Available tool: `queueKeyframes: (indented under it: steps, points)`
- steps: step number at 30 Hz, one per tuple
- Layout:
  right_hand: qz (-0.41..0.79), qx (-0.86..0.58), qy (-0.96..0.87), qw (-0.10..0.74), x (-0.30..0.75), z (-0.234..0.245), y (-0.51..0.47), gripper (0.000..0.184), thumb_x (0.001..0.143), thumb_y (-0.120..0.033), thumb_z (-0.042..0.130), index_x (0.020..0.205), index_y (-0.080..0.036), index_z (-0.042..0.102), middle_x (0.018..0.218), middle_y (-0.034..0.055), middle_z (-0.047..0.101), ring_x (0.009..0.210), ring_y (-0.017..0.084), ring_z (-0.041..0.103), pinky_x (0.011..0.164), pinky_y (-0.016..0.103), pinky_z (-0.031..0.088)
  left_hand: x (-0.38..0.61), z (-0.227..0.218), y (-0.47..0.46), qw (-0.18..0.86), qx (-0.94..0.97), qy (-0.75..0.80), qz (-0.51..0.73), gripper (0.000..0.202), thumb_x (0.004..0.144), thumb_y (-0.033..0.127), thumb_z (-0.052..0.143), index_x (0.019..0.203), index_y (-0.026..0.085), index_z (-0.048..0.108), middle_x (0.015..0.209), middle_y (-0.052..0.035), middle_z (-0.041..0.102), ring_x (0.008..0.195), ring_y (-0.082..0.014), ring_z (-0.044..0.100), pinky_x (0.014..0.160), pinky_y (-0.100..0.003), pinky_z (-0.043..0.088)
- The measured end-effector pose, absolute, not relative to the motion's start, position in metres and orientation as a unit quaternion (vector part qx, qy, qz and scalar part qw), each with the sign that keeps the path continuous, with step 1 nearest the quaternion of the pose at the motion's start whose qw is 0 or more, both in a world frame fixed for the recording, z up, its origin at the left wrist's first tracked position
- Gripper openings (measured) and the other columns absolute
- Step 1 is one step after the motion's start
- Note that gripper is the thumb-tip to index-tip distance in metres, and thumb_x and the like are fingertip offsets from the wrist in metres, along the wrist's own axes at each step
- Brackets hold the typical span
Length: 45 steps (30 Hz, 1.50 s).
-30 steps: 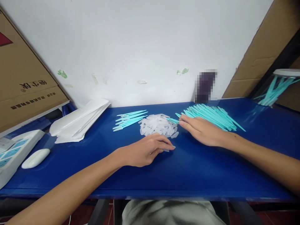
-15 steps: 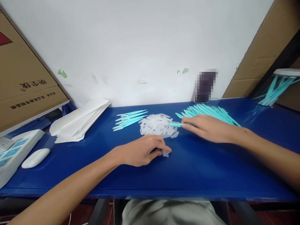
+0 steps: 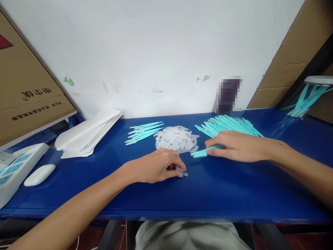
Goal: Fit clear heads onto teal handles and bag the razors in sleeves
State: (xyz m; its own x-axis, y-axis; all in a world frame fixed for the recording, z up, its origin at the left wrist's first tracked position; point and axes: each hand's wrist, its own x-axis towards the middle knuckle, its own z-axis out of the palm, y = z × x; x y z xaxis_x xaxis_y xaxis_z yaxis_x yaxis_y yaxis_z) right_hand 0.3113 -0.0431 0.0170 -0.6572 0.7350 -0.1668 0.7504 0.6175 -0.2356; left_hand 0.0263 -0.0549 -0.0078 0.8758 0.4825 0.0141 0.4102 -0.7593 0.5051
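Note:
My left hand (image 3: 156, 167) rests on the blue table (image 3: 213, 187), fingers pinched on a small clear plastic cap (image 3: 182, 171) just in front of the heap of clear caps (image 3: 176, 139). My right hand (image 3: 234, 146) lies at the near edge of the big pile of teal sticks (image 3: 229, 125) and grips one teal stick (image 3: 201, 152), its tip pointing left toward the caps. A smaller group of teal sticks (image 3: 143, 132) lies left of the cap heap.
White flat packets (image 3: 87, 133) are stacked at the left. A white mouse (image 3: 39, 175) and a white device (image 3: 13, 166) sit at the far left edge. Cardboard boxes (image 3: 23, 86) lean left and right. A clear container of teal sticks (image 3: 308, 99) stands far right.
My right hand pulled one teal stick out of the big pile toward me. My left hand drew a clear cap slightly back from the heap.

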Motion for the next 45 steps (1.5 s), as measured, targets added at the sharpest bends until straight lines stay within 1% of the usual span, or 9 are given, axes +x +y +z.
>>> queueKeyframes:
  steps: [4,7,16,24,30,34,38,41,45]
  points:
    - [-0.134,0.399,0.906,0.046,0.303,0.016,-0.050,0.035,0.099,-0.043,0.039,0.073,-0.022,0.050,0.065,-0.0004,0.056,0.061,0.016,0.048,0.061,0.030,0.028,0.027,-0.007,-0.056,0.242,0.939,0.235,0.075,0.015,0.094,0.025,0.063,0.101,0.015,0.073,0.090,-0.0049,0.066,0.073,-0.0116,0.060,0.068,-0.023,0.049]
    - [-0.124,0.381,0.915,0.047,0.299,0.013,-0.054,0.037,0.101,-0.044,0.036,0.074,-0.022,0.048,0.064,-0.0007,0.056,0.057,0.015,0.045,0.059,0.030,0.027,0.027,-0.007,-0.056,0.244,0.934,0.251,0.077,0.015,0.091,0.022,0.065,0.102,0.016,0.074,0.090,-0.0042,0.066,0.073,-0.0114,0.059,0.067,-0.023,0.049]
    - [-0.093,0.367,0.925,0.043,0.291,0.004,-0.062,0.033,0.102,-0.041,0.036,0.081,-0.022,0.053,0.068,0.0017,0.061,0.057,0.016,0.051,0.058,0.030,0.028,0.029,-0.009,-0.056,0.241,0.918,0.301,0.088,0.023,0.093,0.036,0.067,0.099,0.015,0.074,0.091,-0.0051,0.069,0.074,-0.0118,0.063,0.066,-0.023,0.050]
    - [-0.054,0.365,0.928,0.044,0.287,0.006,-0.067,0.044,0.105,-0.040,0.026,0.076,-0.021,0.052,0.066,0.0022,0.062,0.055,0.015,0.050,0.057,0.032,0.025,0.032,-0.009,-0.058,0.244,0.903,0.336,0.111,0.023,0.089,0.037,0.072,0.086,0.014,0.075,0.075,-0.0014,0.070,0.064,-0.0093,0.061,0.058,-0.020,0.046]
    - [0.002,0.355,0.934,0.036,0.286,0.001,-0.070,0.042,0.105,-0.037,0.027,0.078,-0.020,0.054,0.064,0.0024,0.061,0.051,0.015,0.048,0.054,0.032,0.021,0.033,-0.009,-0.060,0.265,0.885,0.359,0.133,0.019,0.084,0.033,0.076,0.080,0.014,0.073,0.068,0.0005,0.068,0.058,-0.0089,0.059,0.053,-0.020,0.043]
    - [0.021,0.353,0.935,0.023,0.286,-0.003,-0.070,0.041,0.105,-0.036,0.029,0.078,-0.020,0.056,0.063,0.0024,0.061,0.049,0.015,0.048,0.053,0.032,0.018,0.033,-0.007,-0.061,0.321,0.866,0.355,0.148,0.018,0.083,0.034,0.078,0.088,0.017,0.075,0.075,-0.0008,0.069,0.066,-0.0110,0.062,0.058,-0.020,0.048]
    - [0.027,0.355,0.934,0.018,0.286,-0.004,-0.069,0.040,0.104,-0.036,0.030,0.079,-0.020,0.057,0.063,0.0020,0.061,0.048,0.014,0.047,0.053,0.031,0.017,0.030,-0.006,-0.055,0.308,0.866,0.327,0.220,0.015,0.092,0.033,0.068,0.095,0.019,0.074,0.100,-0.0050,0.070,0.086,-0.0137,0.064,0.069,-0.022,0.051]
    - [0.031,0.359,0.932,0.024,0.287,-0.004,-0.068,0.040,0.104,-0.037,0.029,0.079,-0.020,0.057,0.064,0.0022,0.062,0.050,0.015,0.049,0.054,0.031,0.018,0.024,-0.007,-0.049,0.210,0.890,0.319,0.250,0.019,0.097,0.031,0.061,0.108,0.018,0.071,0.098,-0.0052,0.070,0.085,-0.0145,0.063,0.072,-0.024,0.050]
    - [0.024,0.367,0.930,0.029,0.286,-0.003,-0.069,0.041,0.105,-0.037,0.029,0.080,-0.020,0.058,0.064,0.0027,0.062,0.052,0.016,0.050,0.054,0.031,0.019,0.016,-0.007,-0.050,0.054,0.954,0.255,0.145,0.032,0.105,0.024,0.042,0.130,0.015,0.062,0.096,-0.0088,0.062,0.085,-0.0178,0.057,0.075,-0.029,0.047]
